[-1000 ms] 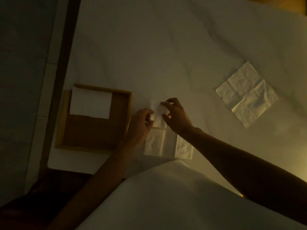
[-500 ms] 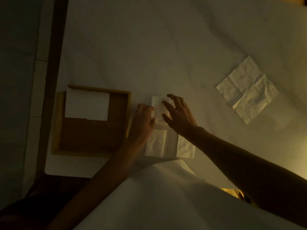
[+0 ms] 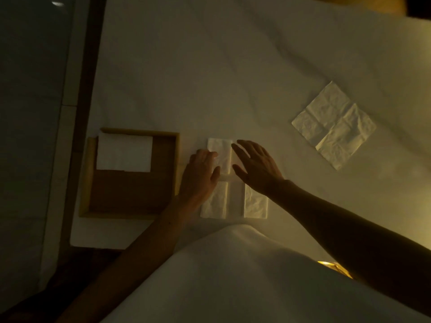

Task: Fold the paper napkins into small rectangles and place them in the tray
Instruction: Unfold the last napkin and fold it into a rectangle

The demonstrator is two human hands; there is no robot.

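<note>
While the left hand (image 3: 200, 176) and right hand (image 3: 256, 166) pressed straight-fingered on a half-folded napkin (image 3: 220, 155) just right of the tray (image 3: 85, 178), a folded napkin (image 3: 124, 151) sat inside it and an open napkin (image 3: 333, 125) lay far right.

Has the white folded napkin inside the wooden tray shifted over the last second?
No. The white folded napkin lies in the far left corner of the wooden tray, just as in both earlier pictures.

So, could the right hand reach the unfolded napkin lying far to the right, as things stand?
Probably yes. The right hand holds nothing, and only bare cloth lies between it and the unfolded napkin.
</note>
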